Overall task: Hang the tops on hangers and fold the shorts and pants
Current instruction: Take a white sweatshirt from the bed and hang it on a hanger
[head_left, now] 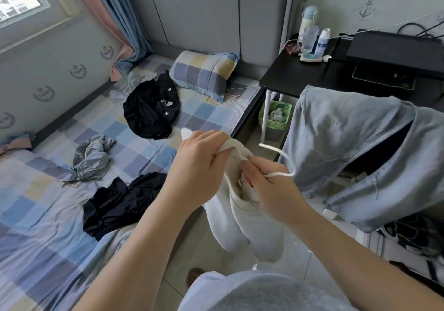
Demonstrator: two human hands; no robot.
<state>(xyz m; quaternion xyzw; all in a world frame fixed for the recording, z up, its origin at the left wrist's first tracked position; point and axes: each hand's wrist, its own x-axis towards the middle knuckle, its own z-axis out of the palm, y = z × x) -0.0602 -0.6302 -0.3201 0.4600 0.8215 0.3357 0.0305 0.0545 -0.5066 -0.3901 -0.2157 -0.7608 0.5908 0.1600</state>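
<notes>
White pants (249, 229) hang bunched, waistband gripped by left hand (201, 164), right hand (266, 185) pinching drawstring (286, 159).

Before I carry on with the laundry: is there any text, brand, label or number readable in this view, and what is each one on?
No text can be read.
Bed sheet: small brown printed lines, blurred.
Blue-and-white bottle on the black desk: label too small.
White garment held by both hands: a tag shows inside the waistband, unreadable.
Black top: white cross marks only, no letters.
Wall: anchor emblems, no words.
</notes>
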